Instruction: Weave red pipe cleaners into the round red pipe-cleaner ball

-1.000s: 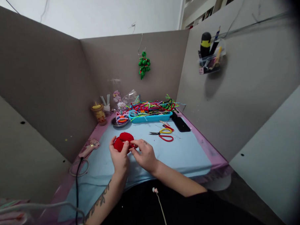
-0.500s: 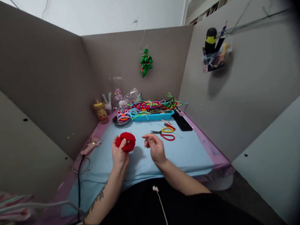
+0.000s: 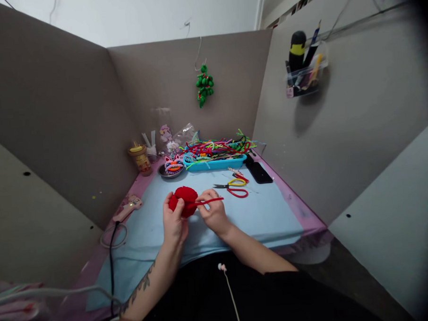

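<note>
My left hand (image 3: pixel 174 219) is closed around a round red fuzzy piece (image 3: pixel 187 195), its thumb pressed on the front. From the piece a red fuzzy strand (image 3: pixel 214 200), like a pipe cleaner, runs out to the right. My right hand (image 3: pixel 214 212) pinches this strand close to the piece, and its free end sticks out past the fingers. Beyond my right hand lie scissors (image 3: pixel 232 188) with one yellow and one red handle, blades apart and pointing left.
A blue tray (image 3: pixel 216 165) heaped with colourful pipe cleaners stands at the back. Left of it are a metal dish (image 3: pixel 171 172) holding a pink fuzzy figure and a cup (image 3: pixel 141 160). A phone (image 3: pixel 259 172) lies right; a corded pink glue gun (image 3: pixel 128 207) lies left. Panels enclose the table.
My right hand has moved left to the red piece and now grips a strand that stretches out from it. The left hand still holds the piece, turned a little.
</note>
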Demonstrator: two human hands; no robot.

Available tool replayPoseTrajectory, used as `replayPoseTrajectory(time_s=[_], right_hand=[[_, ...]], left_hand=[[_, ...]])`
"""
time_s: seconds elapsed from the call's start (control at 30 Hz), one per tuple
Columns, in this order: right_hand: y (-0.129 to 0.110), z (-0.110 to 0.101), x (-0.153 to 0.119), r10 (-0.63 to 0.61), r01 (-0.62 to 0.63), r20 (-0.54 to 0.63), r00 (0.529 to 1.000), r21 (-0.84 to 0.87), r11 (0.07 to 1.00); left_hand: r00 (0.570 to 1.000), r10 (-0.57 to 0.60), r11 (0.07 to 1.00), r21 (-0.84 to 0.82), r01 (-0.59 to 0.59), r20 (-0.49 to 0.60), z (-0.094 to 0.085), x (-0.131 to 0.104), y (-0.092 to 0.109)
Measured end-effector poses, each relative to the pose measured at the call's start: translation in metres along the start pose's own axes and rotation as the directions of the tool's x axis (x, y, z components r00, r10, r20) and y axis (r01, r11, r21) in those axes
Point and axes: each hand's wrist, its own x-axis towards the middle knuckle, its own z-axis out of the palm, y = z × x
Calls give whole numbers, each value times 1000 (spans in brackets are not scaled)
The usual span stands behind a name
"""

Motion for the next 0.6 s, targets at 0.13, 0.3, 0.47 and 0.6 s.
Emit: replayPoseTrajectory(time_s=[0.13,0.3,0.47,0.6], right_hand=[[0,2,0,32,-30,-22,999,77,997],[2,4,2,254,-256,38,966,214,943],[5,5,1,343,-339,36,938,282,897],[2,5,0,346,-330,-33,938,227,916]], left_hand=[[1000,-5,1000,-17,5,1,3,-4,4],[1000,-22,1000,-21,22,12,3,-5,5],[998,-49,998,-30,50,34,5,-5,2],[998,-50,998,-44,51,36,6,-7,2]])
